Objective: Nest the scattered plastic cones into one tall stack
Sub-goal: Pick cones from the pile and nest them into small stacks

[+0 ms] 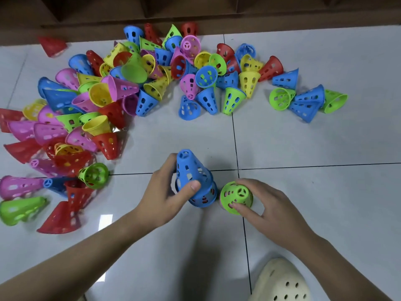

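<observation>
While both forearms reach out over the pale tiled floor [303, 137], the left hand [167, 192] curls round a blue cone [191, 170], thumb across its near side and fingers wrapped behind, so the grip is closed on it. That cone sits narrow end up, tilted a little to the left, over the top of another blue cone [204, 196] whose wide rim rests on the tile; something red shows through the lower cone's holes, though I cannot tell how many pieces are nested inside. Just beside it, the right hand [264, 203] holds a green cone [236, 197] that stands narrow end up on the floor, with the thumb pressed on its near wall and the fingers bent over its far side. A trace of pink shows at the green cone's left edge. Farther off, a big heap of cones [112, 88] in red, blue, yellow, pink and green sprawls from the left edge round to the back, lying every which way, and a smaller cluster of blue and green cones [306, 101] lies well apart to the right. A cream clog [282, 283] with round holes pokes in at the bottom right.
</observation>
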Available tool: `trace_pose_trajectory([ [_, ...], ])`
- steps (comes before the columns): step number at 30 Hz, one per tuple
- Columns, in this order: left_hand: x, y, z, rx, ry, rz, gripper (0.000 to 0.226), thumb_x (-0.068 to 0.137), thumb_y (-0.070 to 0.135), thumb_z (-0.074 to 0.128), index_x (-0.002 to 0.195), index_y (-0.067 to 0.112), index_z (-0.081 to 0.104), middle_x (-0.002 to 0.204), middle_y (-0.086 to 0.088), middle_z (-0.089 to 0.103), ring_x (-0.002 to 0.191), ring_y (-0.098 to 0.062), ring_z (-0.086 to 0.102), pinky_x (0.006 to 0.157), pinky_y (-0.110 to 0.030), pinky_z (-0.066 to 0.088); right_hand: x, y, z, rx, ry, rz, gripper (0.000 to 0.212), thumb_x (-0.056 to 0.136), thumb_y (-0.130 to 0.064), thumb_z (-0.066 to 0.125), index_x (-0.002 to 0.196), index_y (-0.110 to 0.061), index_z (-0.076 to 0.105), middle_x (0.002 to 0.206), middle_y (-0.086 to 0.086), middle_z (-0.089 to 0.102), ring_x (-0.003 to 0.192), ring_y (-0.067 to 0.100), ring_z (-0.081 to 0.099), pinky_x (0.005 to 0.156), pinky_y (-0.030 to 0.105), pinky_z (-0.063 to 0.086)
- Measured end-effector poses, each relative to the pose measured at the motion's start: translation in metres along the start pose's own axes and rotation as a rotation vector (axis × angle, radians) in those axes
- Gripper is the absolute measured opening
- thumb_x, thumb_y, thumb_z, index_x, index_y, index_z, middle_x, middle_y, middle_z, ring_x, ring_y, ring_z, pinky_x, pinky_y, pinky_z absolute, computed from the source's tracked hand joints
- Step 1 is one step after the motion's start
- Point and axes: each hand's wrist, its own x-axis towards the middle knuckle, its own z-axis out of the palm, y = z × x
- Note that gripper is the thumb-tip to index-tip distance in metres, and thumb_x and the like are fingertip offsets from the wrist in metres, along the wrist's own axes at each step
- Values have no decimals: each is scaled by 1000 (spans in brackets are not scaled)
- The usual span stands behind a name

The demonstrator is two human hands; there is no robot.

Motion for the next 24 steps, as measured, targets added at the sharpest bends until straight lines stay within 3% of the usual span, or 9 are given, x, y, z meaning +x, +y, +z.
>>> trace_pose_trajectory([
  [3,-7,-8,5,60,-82,25,46,89,51,63,123,21,56,119,5,66,109,-23,64,89,-42,53,1,6,3,-20,-15,-23,40,90,-48,66,126,-37,55,124,-26,58,111,-2,57,92,25,49],
  [6,-11,-12,9,122,-112,79,49,89,53,65,130,29,53,129,11,61,120,-18,59,99,-37,49,2,8,3,-23,-22,-30,40,90,-49,66,127,-36,56,125,-25,59,112,0,58,93,27,49],
  [9,-12,-16,11,170,-106,127,53,88,52,68,129,21,57,130,15,58,122,-15,57,101,-29,46,5,9,3,-23,-22,-46,39,89,-48,67,125,-37,56,123,-25,59,111,1,58,91,28,50],
  [14,-11,-30,13,249,-122,113,57,85,52,73,129,18,60,131,12,58,125,-10,54,104,-29,44,8,12,-1,-37,-63,-69,45,86,-50,71,126,-39,54,125,-27,56,114,0,56,92,23,47],
  [18,-4,-42,2,206,-187,134,55,97,54,51,134,13,58,138,6,57,132,-18,52,108,-32,40,22,14,-19,-39,-93,-123,58,84,-61,60,132,-30,56,131,-22,57,119,-8,52,100,13,40],
  [21,24,-52,-8,181,-78,57,54,102,51,36,131,11,61,132,4,61,127,-15,54,107,-28,40,60,20,-36,4,15,-104,50,92,-53,50,127,-19,62,126,-13,62,109,-4,57,96,14,41],
  [24,76,-53,-13,123,131,-158,47,101,52,41,122,16,62,119,7,64,110,-7,57,98,-23,44,113,31,-44,-65,87,-70,34,97,-37,59,122,-14,64,122,-3,65,106,13,61,95,26,46],
])
